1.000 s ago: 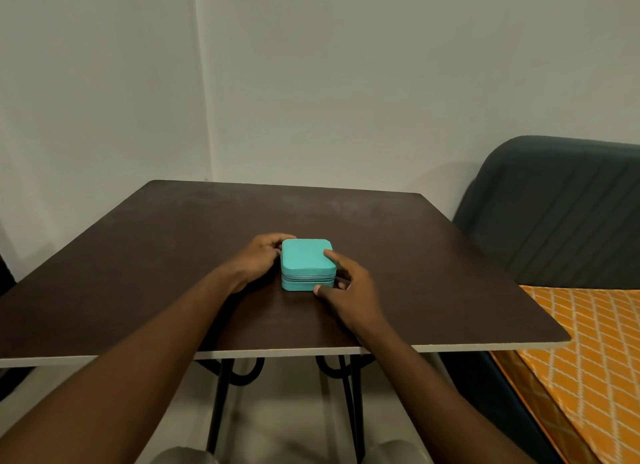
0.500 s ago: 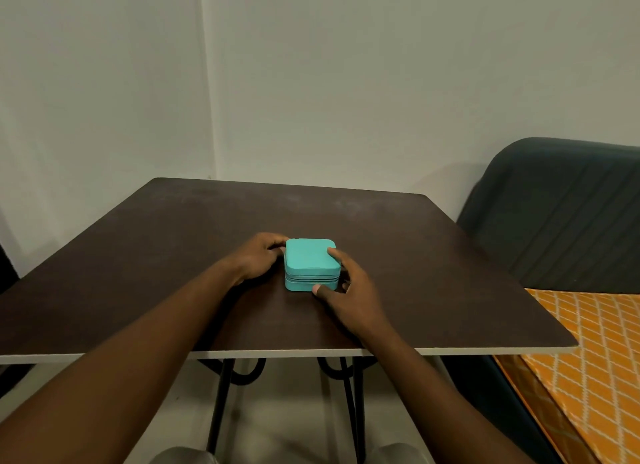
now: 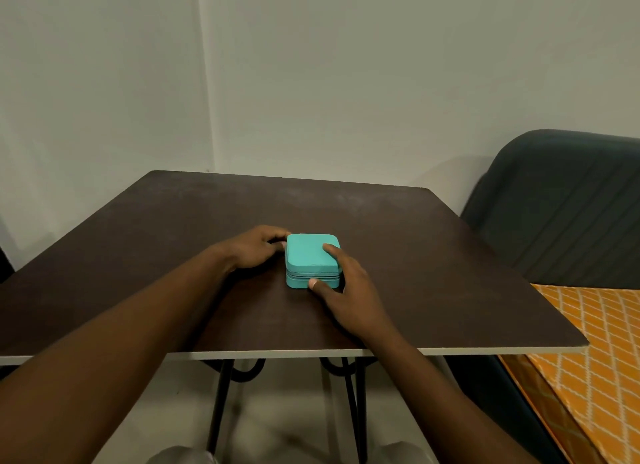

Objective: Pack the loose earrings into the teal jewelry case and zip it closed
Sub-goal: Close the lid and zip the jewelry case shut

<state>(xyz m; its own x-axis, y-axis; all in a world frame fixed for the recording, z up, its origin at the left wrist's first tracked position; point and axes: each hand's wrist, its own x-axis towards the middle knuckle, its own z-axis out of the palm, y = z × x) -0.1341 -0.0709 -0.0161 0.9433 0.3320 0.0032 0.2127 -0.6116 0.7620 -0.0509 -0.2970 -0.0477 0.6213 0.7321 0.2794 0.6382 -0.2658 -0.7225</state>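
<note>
Unmoved, left hand [image 3: 254, 248] and right hand [image 3: 350, 290] keep their grip clamped on the teal case [image 3: 310, 256].

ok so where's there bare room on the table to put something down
Bare: the far half of the table, between the case and the wall-side edge; the right strip from the right hand to the edge; the left side beyond the left hand. Crowded: the middle, where both hands hold the case, and the near edge, crossed by both forearms.
</note>
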